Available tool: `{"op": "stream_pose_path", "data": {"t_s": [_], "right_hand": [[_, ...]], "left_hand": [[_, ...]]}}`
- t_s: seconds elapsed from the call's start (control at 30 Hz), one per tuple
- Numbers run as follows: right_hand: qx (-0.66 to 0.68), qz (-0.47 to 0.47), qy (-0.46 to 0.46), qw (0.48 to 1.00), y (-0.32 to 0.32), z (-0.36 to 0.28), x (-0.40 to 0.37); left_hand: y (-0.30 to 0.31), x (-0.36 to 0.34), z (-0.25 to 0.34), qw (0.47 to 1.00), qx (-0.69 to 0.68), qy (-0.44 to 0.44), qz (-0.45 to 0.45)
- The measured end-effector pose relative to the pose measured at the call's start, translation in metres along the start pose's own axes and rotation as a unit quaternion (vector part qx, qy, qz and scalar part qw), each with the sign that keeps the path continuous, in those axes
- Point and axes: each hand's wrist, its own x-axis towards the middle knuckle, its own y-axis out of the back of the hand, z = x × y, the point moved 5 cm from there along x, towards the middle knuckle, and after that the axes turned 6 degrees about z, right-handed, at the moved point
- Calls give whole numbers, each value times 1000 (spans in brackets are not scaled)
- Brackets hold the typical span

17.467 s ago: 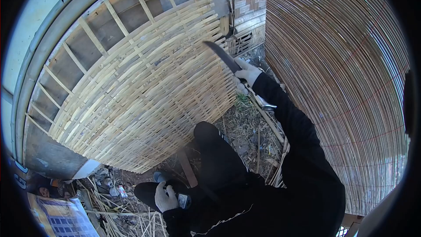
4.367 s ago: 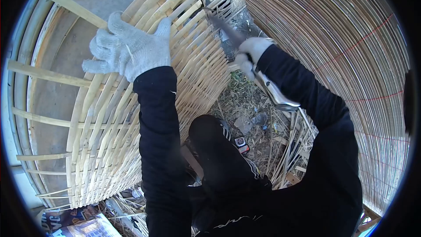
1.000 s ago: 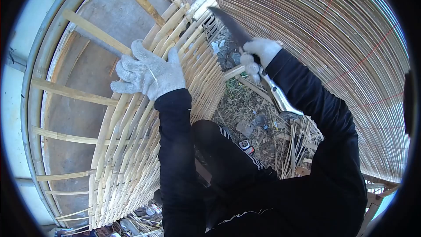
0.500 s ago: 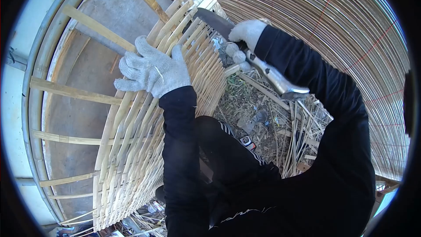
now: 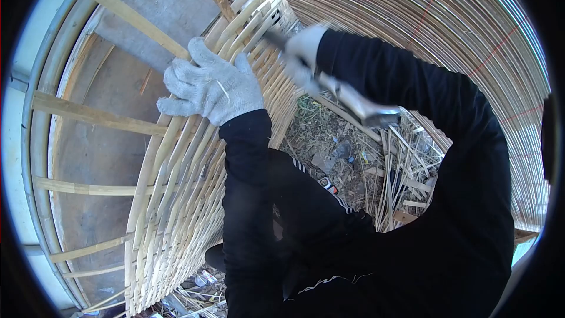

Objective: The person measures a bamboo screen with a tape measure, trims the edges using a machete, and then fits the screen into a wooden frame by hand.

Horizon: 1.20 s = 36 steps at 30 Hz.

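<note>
A woven panel of pale bamboo strips (image 5: 176, 200) stands at the left, with longer slats sticking out of its left side. My left hand (image 5: 213, 85), in a whitish knitted glove, lies spread on the panel's upper part. Also gloved, my right hand (image 5: 303, 53) is wrapped round a metal tool (image 5: 359, 105), blurred by motion. The tool's dark blade end points at the panel's upper right edge, and its shiny end sticks out below my hand. Where the blade end meets the strips is too blurred to tell.
Bamboo scraps and thin sticks (image 5: 388, 182) litter the ground between my arms. A tall curtain of thin strips (image 5: 471, 29) curves along the right. Behind the panel are wooden boards (image 5: 88, 159) and curved poles (image 5: 36, 118). A small orange-and-white object (image 5: 328, 185) lies near my leg.
My right hand and the tool have moved left, toward the panel, and the tool is now more blurred. My left hand stays spread on the strips, slightly shifted in the view.
</note>
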Motion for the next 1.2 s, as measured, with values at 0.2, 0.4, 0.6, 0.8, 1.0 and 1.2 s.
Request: {"op": "stream_pose_path", "data": {"t_s": [0.2,0.4,0.6,0.8,1.0,1.2], "right_hand": [[304,78,-275,909,3,1,-2],[-285,-56,256,922,5,-1,16],[-212,-28,288,933,12,6,10],[116,-29,-18,993,9,0,-31],[236,-13,-48,971,-12,29,-23],[-234,84,229,941,-10,34,15]], "left_hand": [[-4,1,-2,1000,-13,-4,6],[-3,-1,4,1000,-14,-4,-4],[-3,0,0,1000,-23,-7,10],[1,-2,4,999,-35,-12,-18],[6,-6,5,998,-12,-52,15],[2,2,-8,997,-6,-77,7]]}}
